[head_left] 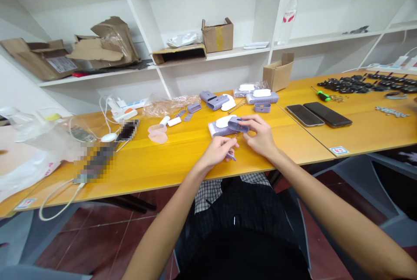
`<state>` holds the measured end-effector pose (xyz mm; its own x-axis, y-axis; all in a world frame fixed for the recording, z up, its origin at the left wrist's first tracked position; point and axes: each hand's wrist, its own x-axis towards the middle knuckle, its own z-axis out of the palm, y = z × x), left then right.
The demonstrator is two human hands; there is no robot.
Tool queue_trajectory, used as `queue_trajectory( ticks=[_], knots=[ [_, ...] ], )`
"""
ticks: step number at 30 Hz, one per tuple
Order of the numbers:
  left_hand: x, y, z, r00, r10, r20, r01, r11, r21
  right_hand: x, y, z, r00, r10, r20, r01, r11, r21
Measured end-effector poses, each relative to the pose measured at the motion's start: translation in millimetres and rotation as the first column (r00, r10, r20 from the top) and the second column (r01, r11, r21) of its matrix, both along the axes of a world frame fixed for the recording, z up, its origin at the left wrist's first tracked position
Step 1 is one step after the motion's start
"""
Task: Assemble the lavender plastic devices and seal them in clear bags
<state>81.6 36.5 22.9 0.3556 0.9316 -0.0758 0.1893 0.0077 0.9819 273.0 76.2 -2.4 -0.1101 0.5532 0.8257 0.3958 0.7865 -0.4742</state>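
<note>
My left hand [220, 148] rests on the yellow table [182, 154] with its fingers curled in a pinch on a small purple piece [232, 155] and a thin spring-like part. My right hand [259, 135] grips a purple plastic cover [238, 124], holding it against a purple and white device [221, 127] lying just beyond both hands. Several more purple housings [217, 101] and an assembled purple and white unit [262, 96] lie farther back on the table.
Two dark phones [317, 115] lie to the right, with a green-handled screwdriver [321, 94] and black parts [365, 83] beyond. A small cardboard box [278, 73] stands behind. Chargers, cables and a plastic bag [29, 149] fill the left. White shelves [211, 56] hold boxes.
</note>
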Motion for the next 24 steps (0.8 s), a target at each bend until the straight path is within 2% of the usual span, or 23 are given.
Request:
queue_trajectory(
  ticks=[5,14,18,24],
  knots=[
    [4.1,-0.1,-1.6,0.993,-0.048,-0.105,0.054,0.997,0.052,-7.2,-2.2,-1.5,0.998,0.066,-0.012,-0.066,0.997,-0.028],
    [2.4,0.0,-2.6,0.998,-0.037,-0.041,0.040,0.997,0.073,-3.3,-1.0,0.9,0.996,0.001,-0.084,-0.007,0.997,-0.078],
    [1.8,0.8,-2.2,1.000,0.013,0.006,-0.014,0.997,0.079,2.1,0.9,2.8,0.996,-0.011,-0.091,0.004,0.997,-0.081],
    [0.5,0.1,1.8,0.994,0.101,0.040,-0.101,0.995,0.003,7.3,4.6,4.4,0.998,-0.006,-0.059,0.002,0.997,-0.072]
  ],
)
